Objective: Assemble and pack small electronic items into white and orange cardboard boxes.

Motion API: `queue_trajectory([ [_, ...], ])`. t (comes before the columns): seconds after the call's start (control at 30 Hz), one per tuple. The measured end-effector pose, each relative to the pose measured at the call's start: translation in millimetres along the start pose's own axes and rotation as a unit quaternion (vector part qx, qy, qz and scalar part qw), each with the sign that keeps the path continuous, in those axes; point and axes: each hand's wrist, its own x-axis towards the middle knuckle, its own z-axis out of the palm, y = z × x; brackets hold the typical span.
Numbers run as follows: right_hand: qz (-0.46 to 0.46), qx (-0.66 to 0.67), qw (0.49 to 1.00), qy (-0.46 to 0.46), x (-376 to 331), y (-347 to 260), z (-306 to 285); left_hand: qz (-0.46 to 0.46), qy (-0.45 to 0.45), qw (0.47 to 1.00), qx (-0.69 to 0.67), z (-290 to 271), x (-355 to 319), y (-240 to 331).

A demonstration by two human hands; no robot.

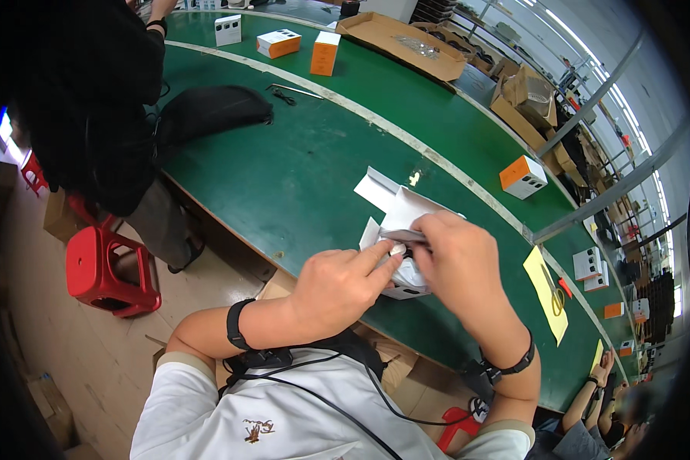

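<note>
An open white carton [415,205] with its flaps up stands near the front edge of the green table, directly before me. My right hand [460,257] is closed at its mouth, pinching a flat greyish folded piece [403,235] that looks like paper. From the left, my left hand [341,285] reaches in with thumb and fingers drawn together over the opening, by a small white item [397,249]. Whether those fingers hold it is hard to see. Crinkled white wrapping [411,274] shows inside the carton, below my fingers; its contents are mostly hidden.
Across a pale strip are orange-and-white boxes [325,54] and a cardboard tray [368,34]. Yellow paper [543,287] with scissors [557,305] lies right. A black bag [215,115], a metal rod [297,90], a standing person [77,100] and a red stool [103,268] are left.
</note>
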Motion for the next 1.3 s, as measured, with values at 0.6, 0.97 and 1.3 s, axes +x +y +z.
queue_trajectory([
  [0.6,0.003,-0.023,1.000,-0.010,-0.4,3.0,2.2,-0.019,-0.059,0.998,-0.034,-7.3,3.5,-1.3],
  [0.97,0.057,0.011,0.998,-0.017,-4.8,2.6,1.0,-0.030,-0.026,0.999,-0.029,4.8,-1.4,-2.9],
  [1.3,0.014,-0.002,1.000,-0.021,4.4,-2.9,7.4,-0.012,-0.022,0.999,-0.036,2.2,-1.3,-10.1],
])
